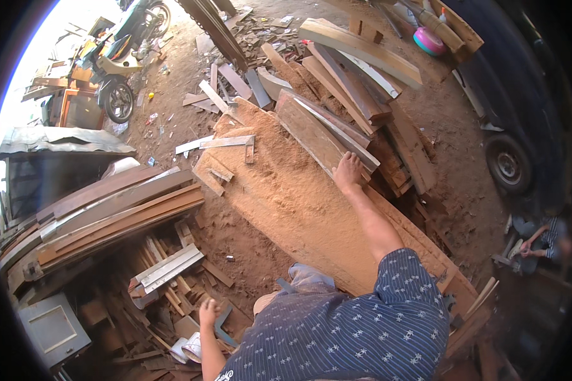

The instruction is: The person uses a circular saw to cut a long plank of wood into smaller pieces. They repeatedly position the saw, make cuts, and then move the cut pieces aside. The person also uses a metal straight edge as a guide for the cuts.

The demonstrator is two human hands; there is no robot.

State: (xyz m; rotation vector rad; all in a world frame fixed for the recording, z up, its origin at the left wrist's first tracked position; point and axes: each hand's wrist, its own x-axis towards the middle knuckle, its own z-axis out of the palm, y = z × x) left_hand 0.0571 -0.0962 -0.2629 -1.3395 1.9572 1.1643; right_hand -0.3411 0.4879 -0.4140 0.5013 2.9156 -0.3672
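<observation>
My right hand point(348, 170) reaches forward over the workbench and grips the near end of a wide brown wooden plank point(311, 130). Its fingers lie over the wood beside a narrower white-edged board. Sawdust point(286, 184) thickly covers the long wooden bench top under my right arm. At my left side, my left hand point(208, 314) hangs low with fingers curled in and nothing visible in them. Close by it is a grey-blue angled piece point(224, 327), partly hidden by my arm. An L-shaped wooden piece point(229, 141) rests on the bench's far left part.
Stacked boards point(121, 206) stand at the left above loose offcuts point(165, 267). More timber point(362, 54) is piled beyond the bench. A motorcycle point(114, 70) is parked far left, a dark vehicle point(521, 95) at the right. Another person point(546, 244) sits at far right.
</observation>
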